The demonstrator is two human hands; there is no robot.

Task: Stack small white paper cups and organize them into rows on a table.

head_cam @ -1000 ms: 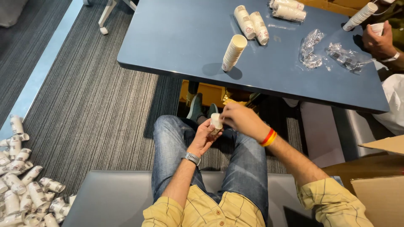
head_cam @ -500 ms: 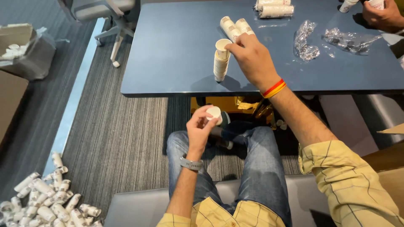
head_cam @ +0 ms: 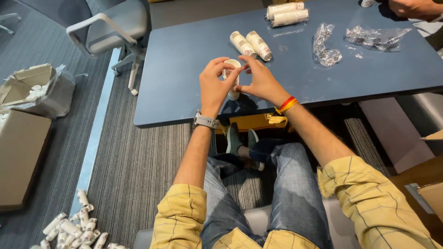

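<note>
A blue table fills the upper middle of the view, its near edge running just above the seated person's knees. Half a second ago the left hand held a single cup down over the lap while the right hand reached alone to an upright cup stack on the table. Now both hands have met over that stack, which stands near the table's front edge. The left hand and right hand curl around its top from either side, fingertips closed on the rim of the uppermost cup.

Behind the hands lie two cup sleeves side by side, with two more at the far edge. Crumpled clear wrappers sit well to the right. Bare tabletop stretches left of the hands toward the corner.

A grey chair stands off the table's left corner. On the carpet, an open box sits far left, and loose sleeves are heaped at bottom left.
</note>
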